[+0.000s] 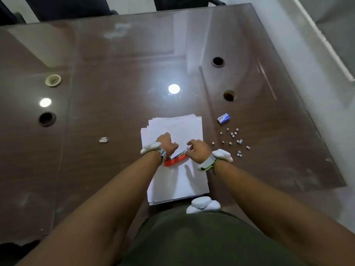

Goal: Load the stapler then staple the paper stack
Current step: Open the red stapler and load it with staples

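Red stapler [175,159] on paper stack [178,181], gripped by left hand [165,143]; right hand [197,148] loosely spread just beside it

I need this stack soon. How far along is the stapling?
Staples lie scattered out of their box, so loading has started. In hand: the left hand holds the red stapler, apparently opened, over the paper, with the right hand at it. Whether staples are in is unclear. Closing it and stapling remain.
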The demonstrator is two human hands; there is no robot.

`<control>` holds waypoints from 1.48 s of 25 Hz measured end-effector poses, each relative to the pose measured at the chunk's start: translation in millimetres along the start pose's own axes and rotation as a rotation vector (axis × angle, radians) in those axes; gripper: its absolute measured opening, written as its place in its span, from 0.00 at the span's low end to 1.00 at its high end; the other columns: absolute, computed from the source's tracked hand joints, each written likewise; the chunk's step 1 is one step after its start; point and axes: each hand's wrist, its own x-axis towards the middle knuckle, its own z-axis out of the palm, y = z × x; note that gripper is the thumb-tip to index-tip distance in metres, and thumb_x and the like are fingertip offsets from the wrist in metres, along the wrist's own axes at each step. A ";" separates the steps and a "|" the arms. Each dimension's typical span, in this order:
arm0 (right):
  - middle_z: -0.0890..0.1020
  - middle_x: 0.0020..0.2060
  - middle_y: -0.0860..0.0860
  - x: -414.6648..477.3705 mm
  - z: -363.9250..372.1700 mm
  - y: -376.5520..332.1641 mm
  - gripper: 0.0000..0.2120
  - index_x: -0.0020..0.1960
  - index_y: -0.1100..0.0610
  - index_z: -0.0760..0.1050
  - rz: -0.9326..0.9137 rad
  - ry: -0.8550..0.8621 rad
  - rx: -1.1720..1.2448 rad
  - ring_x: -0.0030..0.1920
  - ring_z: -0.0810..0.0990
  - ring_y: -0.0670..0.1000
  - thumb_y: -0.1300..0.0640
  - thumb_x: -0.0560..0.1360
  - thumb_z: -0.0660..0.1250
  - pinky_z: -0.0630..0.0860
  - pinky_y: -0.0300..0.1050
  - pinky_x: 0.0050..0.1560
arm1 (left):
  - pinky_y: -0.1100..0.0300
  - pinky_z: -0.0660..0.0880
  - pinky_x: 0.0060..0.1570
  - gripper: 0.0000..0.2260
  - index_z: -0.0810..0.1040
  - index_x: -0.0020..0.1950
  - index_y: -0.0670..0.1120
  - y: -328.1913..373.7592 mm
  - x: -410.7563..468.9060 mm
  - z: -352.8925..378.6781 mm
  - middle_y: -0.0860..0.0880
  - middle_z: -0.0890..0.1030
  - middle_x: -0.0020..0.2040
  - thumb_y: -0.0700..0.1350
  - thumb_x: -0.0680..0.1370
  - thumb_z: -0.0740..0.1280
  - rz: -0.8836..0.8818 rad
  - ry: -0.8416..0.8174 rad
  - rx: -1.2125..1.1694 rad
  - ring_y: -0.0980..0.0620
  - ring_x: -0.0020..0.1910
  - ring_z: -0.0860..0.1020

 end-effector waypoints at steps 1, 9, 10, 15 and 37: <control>0.83 0.55 0.56 1.5 3.6 1.2 0.19 0.62 0.56 0.75 0.022 -0.003 0.011 0.58 0.79 0.57 0.52 0.72 0.68 0.73 0.46 0.55 | 0.51 0.73 0.52 0.19 0.73 0.61 0.39 2.3 -1.1 2.5 0.39 0.79 0.59 0.51 0.77 0.64 -0.007 -0.001 0.056 0.39 0.55 0.78; 0.86 0.53 0.53 2.2 24.2 -16.3 0.13 0.54 0.55 0.84 0.339 0.093 0.380 0.57 0.82 0.54 0.56 0.70 0.71 0.76 0.42 0.57 | 0.48 0.70 0.56 0.15 0.72 0.64 0.43 9.9 -22.0 47.3 0.39 0.71 0.62 0.49 0.81 0.59 -0.069 0.002 0.068 0.37 0.61 0.71; 0.86 0.52 0.53 0.5 29.3 -17.6 0.12 0.53 0.55 0.84 0.377 0.103 0.435 0.56 0.82 0.54 0.56 0.69 0.72 0.77 0.43 0.58 | 0.48 0.70 0.55 0.14 0.72 0.64 0.44 6.9 -26.7 52.3 0.38 0.71 0.62 0.48 0.81 0.58 -0.070 0.016 0.030 0.37 0.60 0.70; 0.88 0.42 0.52 3.8 38.1 -23.1 0.04 0.36 0.49 0.82 0.380 0.116 0.606 0.47 0.86 0.53 0.57 0.65 0.75 0.82 0.51 0.55 | 0.58 0.68 0.42 0.12 0.73 0.61 0.45 -5.8 -36.7 47.6 0.41 0.78 0.52 0.39 0.79 0.60 0.000 0.048 -0.321 0.42 0.51 0.76; 0.82 0.27 0.50 -19.1 -14.0 -5.9 0.12 0.42 0.60 0.80 0.244 0.219 0.810 0.34 0.87 0.53 0.57 0.61 0.76 0.84 0.62 0.45 | 0.56 0.73 0.40 0.12 0.67 0.62 0.44 33.8 -39.5 32.2 0.43 0.74 0.44 0.33 0.81 0.56 -0.329 -0.063 -1.112 0.49 0.37 0.73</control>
